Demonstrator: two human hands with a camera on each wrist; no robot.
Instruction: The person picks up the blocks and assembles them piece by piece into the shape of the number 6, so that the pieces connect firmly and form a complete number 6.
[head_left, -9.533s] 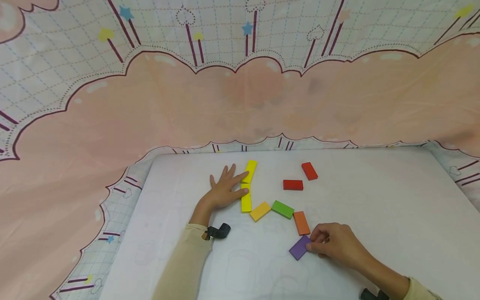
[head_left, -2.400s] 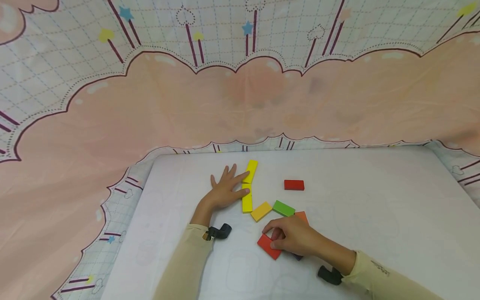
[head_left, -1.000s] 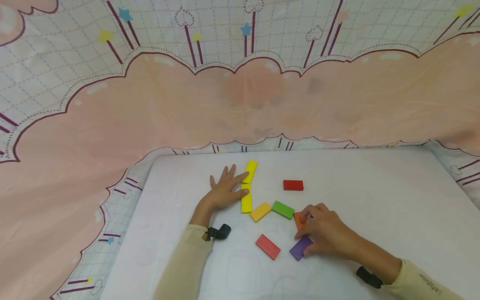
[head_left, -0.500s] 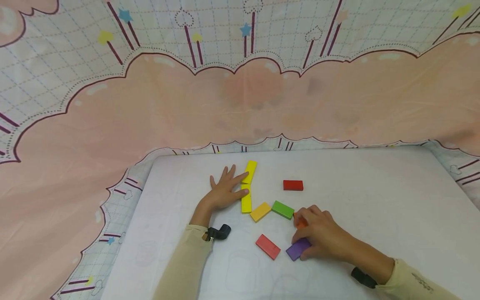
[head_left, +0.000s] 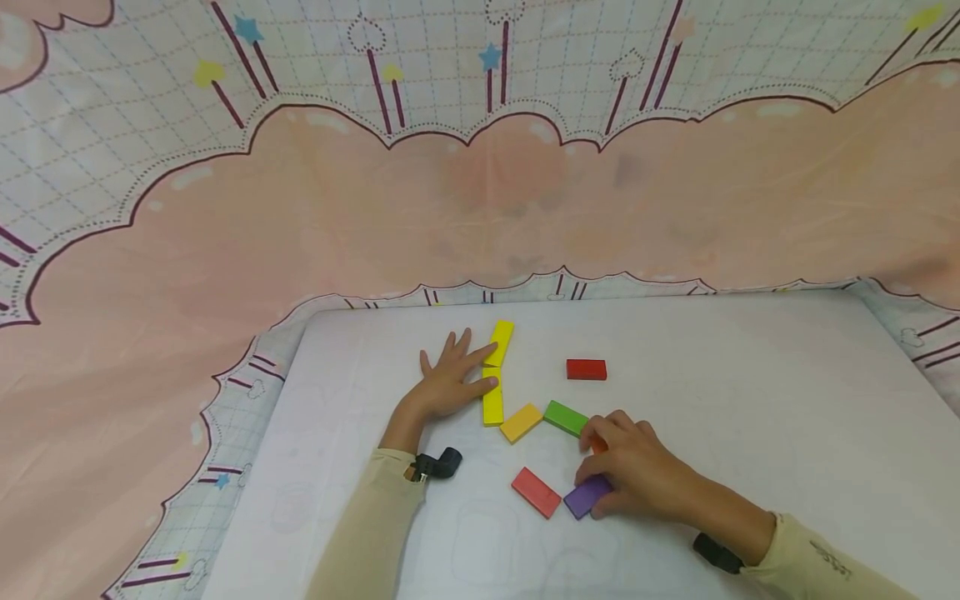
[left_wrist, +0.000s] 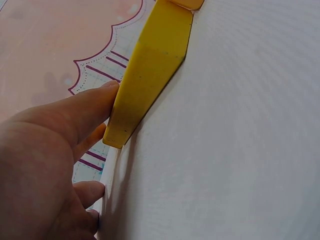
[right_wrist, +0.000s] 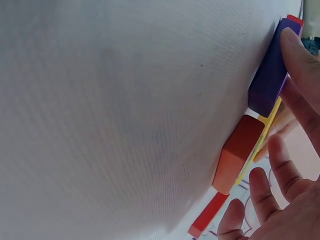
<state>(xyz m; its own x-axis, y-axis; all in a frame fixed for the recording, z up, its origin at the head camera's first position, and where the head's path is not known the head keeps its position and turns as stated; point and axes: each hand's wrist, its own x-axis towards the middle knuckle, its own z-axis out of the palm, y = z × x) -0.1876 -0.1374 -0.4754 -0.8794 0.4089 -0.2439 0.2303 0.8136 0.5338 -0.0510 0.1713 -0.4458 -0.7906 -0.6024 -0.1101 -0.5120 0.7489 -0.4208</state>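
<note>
My right hand point(head_left: 645, 467) pinches the purple block point(head_left: 581, 498) between thumb and index finger, flat on the white table. Its other fingers reach over the orange block point(head_left: 597, 447), mostly hidden in the head view but plain in the right wrist view point(right_wrist: 238, 155). A light red block point(head_left: 536, 492) lies just left of the purple one; whether their corners touch I cannot tell. My left hand point(head_left: 444, 387) has its fingers spread, index finger on the far yellow block point(head_left: 503, 336) and thumb on the near yellow block point(head_left: 492, 410).
A yellow-orange block point(head_left: 521, 423) and a green block point(head_left: 562, 417) continue the bent line from the yellow blocks toward the orange one. Another red block point(head_left: 586, 369) lies apart behind them. A patterned cloth point(head_left: 480, 208) hangs behind the white table point(head_left: 787, 400).
My right hand brought a red block from the back right to the front and released it, then slid the purple block left toward it. My left hand has stayed still.
</note>
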